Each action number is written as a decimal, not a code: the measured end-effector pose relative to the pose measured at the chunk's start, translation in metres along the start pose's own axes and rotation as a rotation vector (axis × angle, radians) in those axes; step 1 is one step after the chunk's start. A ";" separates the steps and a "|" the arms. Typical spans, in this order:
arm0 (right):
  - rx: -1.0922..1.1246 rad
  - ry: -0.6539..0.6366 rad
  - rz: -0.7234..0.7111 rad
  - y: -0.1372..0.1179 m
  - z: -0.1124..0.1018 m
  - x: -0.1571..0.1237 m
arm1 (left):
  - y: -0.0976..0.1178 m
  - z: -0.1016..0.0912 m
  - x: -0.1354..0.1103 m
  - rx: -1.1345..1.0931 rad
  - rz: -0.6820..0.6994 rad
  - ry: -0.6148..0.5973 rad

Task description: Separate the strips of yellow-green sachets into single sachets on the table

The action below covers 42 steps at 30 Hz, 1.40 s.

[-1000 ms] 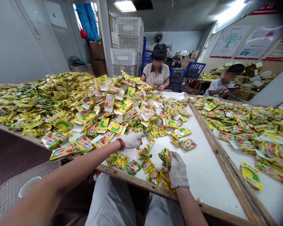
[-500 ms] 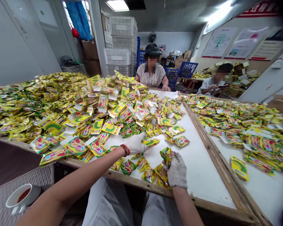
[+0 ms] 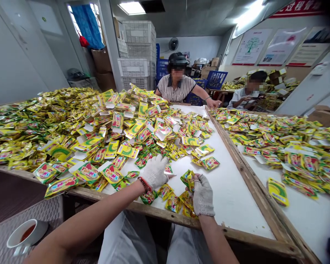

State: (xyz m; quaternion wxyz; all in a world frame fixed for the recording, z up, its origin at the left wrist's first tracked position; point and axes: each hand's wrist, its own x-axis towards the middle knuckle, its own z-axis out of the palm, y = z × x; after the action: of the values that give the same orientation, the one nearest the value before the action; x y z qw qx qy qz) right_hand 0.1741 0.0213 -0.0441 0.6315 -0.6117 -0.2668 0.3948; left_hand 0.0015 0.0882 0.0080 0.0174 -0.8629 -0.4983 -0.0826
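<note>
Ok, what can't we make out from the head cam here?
Head view only:
- Sachets in the right hand: the fingers hide how many there are.
- Left hand: palm side faces down, so the glove hides what it touches, if anything.
- Sachet pile: print too small to read.
- Co-worker at right: what their hands hold is too small to tell.
- Wall posters: text too small to read.

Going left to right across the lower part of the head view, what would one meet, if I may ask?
A white teacup, gloved left hand, gloved right hand holding sachets, wooden table rail, lone yellow sachet.
</note>
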 end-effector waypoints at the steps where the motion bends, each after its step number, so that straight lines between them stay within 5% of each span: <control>1: -0.029 -0.006 -0.044 -0.001 0.001 0.002 | 0.000 0.001 0.004 0.013 -0.041 -0.049; 4: -0.152 -0.015 -0.208 -0.005 0.002 0.010 | 0.000 0.003 0.008 0.022 -0.035 -0.152; 8: -0.286 0.004 -0.361 -0.012 0.003 0.027 | 0.006 -0.002 0.000 -0.022 -0.016 -0.082; 14: -0.344 -0.114 -0.332 -0.020 -0.001 0.029 | 0.019 -0.014 -0.013 0.020 -0.010 -0.033; 19: -0.361 -0.058 -0.362 -0.023 -0.007 0.020 | 0.025 -0.012 -0.015 -0.008 0.030 -0.014; 27: -0.789 -0.333 -0.741 -0.036 -0.020 0.019 | 0.025 -0.005 -0.019 -0.204 0.046 -0.045; 31: -0.761 -0.448 -0.718 -0.047 -0.023 0.021 | 0.021 -0.007 -0.020 -0.282 0.017 -0.042; 35: -0.775 -0.535 -0.659 -0.047 -0.024 0.021 | 0.021 -0.010 -0.021 -0.137 0.132 -0.012; 38: -0.961 -0.452 -0.744 -0.045 -0.019 0.016 | 0.028 -0.007 -0.024 -0.064 0.190 -0.024; 42: -1.095 -0.228 -0.812 -0.039 -0.005 0.003 | 0.040 0.002 -0.027 -0.182 0.058 0.001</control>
State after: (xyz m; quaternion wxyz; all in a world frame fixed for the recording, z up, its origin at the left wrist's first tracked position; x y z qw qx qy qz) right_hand 0.1866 0.0227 -0.0069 0.2976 -0.6489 -0.7002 -0.0025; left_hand 0.0235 0.0453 0.0034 -0.0586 -0.8749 -0.4637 -0.1272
